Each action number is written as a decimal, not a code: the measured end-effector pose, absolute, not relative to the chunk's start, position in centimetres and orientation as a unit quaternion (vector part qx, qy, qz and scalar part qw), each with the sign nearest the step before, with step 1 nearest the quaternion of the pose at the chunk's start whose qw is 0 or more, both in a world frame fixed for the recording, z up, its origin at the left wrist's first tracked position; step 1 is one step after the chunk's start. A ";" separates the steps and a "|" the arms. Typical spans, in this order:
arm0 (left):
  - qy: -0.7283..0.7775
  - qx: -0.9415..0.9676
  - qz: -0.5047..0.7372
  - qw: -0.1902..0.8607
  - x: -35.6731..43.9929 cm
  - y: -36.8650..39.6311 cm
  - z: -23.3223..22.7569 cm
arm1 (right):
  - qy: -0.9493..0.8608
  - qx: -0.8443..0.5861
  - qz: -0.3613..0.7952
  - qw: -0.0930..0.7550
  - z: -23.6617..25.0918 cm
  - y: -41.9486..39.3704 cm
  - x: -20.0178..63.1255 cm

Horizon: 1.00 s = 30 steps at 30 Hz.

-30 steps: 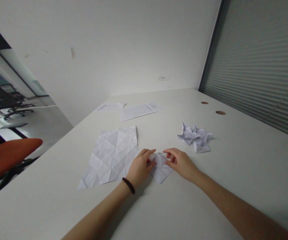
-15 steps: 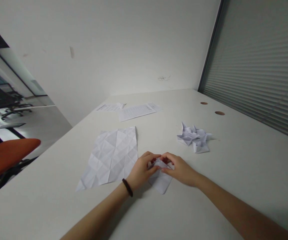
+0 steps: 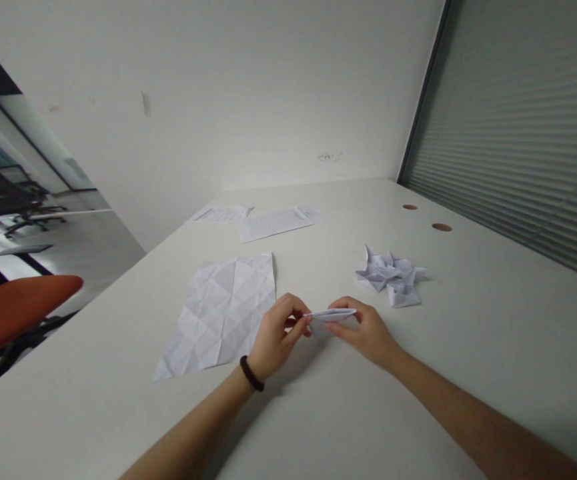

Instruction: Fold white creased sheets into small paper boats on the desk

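A small folded white paper piece (image 3: 331,313) is held just above the white table (image 3: 418,373), seen nearly edge-on. My left hand (image 3: 275,337) pinches its left end with thumb and forefinger; a black band sits on that wrist. My right hand (image 3: 365,330) grips its right end. A creased white sheet (image 3: 221,310) lies flat just left of my left hand. A crumpled folded paper shape (image 3: 391,275) rests beyond my right hand.
Printed sheets (image 3: 273,222) lie at the far side of the table near the wall. Two round cable holes (image 3: 441,227) sit at the right by the window blinds. An orange chair (image 3: 15,310) stands off the table's left edge.
The small paper lay flat under both hands before; both hands have now lifted it off the table and turned it edge-on.
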<state>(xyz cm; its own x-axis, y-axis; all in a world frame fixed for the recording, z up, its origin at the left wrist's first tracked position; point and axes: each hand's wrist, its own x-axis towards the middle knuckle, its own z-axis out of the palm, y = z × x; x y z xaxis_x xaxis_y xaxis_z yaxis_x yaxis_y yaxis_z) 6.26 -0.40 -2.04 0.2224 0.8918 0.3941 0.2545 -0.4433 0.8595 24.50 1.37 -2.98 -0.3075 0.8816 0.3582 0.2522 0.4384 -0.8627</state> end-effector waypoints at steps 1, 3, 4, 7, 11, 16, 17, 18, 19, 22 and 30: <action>0.399 0.711 0.472 0.335 6.3 -0.4 -2.1 | -0.738 -0.381 0.317 0.458 -2.8 1.3 24.5; 0.395 0.732 0.460 0.312 6.2 -0.4 -2.1 | -0.761 -0.353 0.243 0.487 -2.6 1.3 24.8; 0.394 0.746 0.452 0.289 6.2 -0.4 -2.2 | -0.774 -0.338 0.212 0.492 -2.6 1.4 24.9; 0.389 0.793 0.423 0.202 6.0 -0.4 -2.2 | -0.816 -0.311 0.129 0.471 -2.8 1.8 25.4; 0.377 0.848 0.354 0.115 5.8 -0.7 -1.9 | -0.858 -0.369 0.049 0.354 -3.0 2.0 25.5; 0.352 0.897 0.240 0.119 6.0 -0.6 -2.1 | -0.906 -0.329 0.147 0.221 -2.8 1.4 25.3; 0.358 0.897 0.226 0.125 6.0 -0.6 -2.2 | -0.907 -0.315 0.172 0.219 -2.7 1.3 25.4; 0.368 0.895 0.217 0.129 6.0 -0.5 -2.4 | -0.906 -0.303 0.194 0.223 -2.6 1.2 25.5; 0.378 0.892 0.210 0.131 6.0 -0.4 -2.4 | -0.903 -0.295 0.210 0.231 -2.4 1.2 25.6; 0.400 0.886 0.197 0.128 5.8 -0.3 -2.4 | -0.891 -0.294 0.225 0.262 -2.2 1.4 26.1; 0.457 0.843 0.248 0.140 5.9 -0.1 -2.9 | -0.836 -0.364 0.257 0.321 -3.2 2.4 25.9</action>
<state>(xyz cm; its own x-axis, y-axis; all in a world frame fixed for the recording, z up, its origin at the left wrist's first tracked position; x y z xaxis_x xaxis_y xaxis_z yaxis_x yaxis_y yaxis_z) 5.88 -0.13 -2.87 0.4589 0.8397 0.2903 0.7008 -0.5429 0.4628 25.93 2.43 -3.25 -0.5294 0.7735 0.3484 0.4435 0.6024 -0.6636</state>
